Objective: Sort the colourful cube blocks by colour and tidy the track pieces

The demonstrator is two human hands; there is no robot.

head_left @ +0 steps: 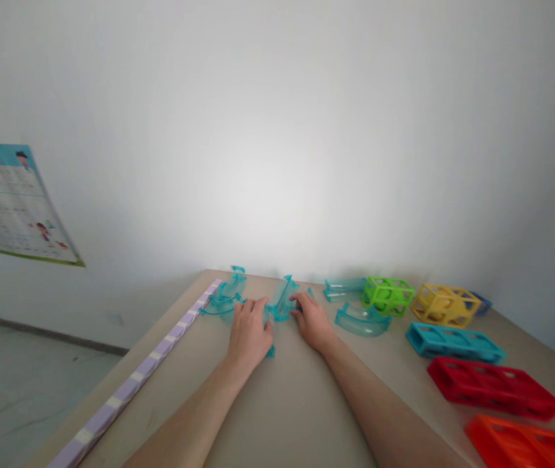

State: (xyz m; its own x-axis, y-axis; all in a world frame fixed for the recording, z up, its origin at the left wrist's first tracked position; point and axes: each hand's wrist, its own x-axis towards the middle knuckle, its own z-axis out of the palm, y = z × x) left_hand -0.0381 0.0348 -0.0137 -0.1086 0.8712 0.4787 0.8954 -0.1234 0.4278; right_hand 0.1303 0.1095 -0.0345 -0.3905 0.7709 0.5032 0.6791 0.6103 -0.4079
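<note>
Orange frame block [526, 445] nearest the lens, right of the hands. Left hand [249, 335] lies flat, fingers spread, on a teal track piece [281, 300] at the table's [282, 403] far middle; right hand [312, 320] pinches its right edge. Curved teal piece [361, 321] just right.

Soft, even light fills the frame, brightest in a pale glow on the wall [277, 195] at centre and dimming toward the corners. Shadows are faint. The whole view is slightly blurred, with wide-angle stretching along the lower edges.
</note>
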